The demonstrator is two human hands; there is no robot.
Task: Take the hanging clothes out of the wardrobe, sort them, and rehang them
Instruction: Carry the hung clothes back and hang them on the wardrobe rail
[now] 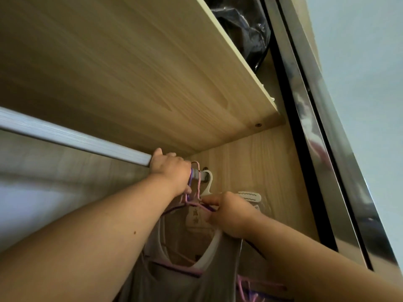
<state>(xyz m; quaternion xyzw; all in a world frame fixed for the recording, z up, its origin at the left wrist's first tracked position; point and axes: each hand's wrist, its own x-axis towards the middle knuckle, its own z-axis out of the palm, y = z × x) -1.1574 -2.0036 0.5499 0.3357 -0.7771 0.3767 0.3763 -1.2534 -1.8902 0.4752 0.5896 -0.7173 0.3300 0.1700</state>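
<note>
Pale wood-grain panels line the wardrobe (261, 171), seen from below; a broad shelf (130, 73) runs overhead with a black bag (239, 29) lying on top of it, and a shiny metal door frame (316, 127) stands along the right edge; a silver rail (76, 136) crosses under the shelf to the side panel. The left hand (170, 168) is up at the rail, fingers curled over it just beside the hooks of the wire hangers (197, 182), pink and purple; whether it grips the hooks as well I cannot tell. The right hand (229, 214) sits lower, fingers bent and pinching the wire hangers just under their hooks; a white hanger (208, 182) hangs nearest the panel. A grey top (178, 284) hangs below both hands, on the rail end.
</note>
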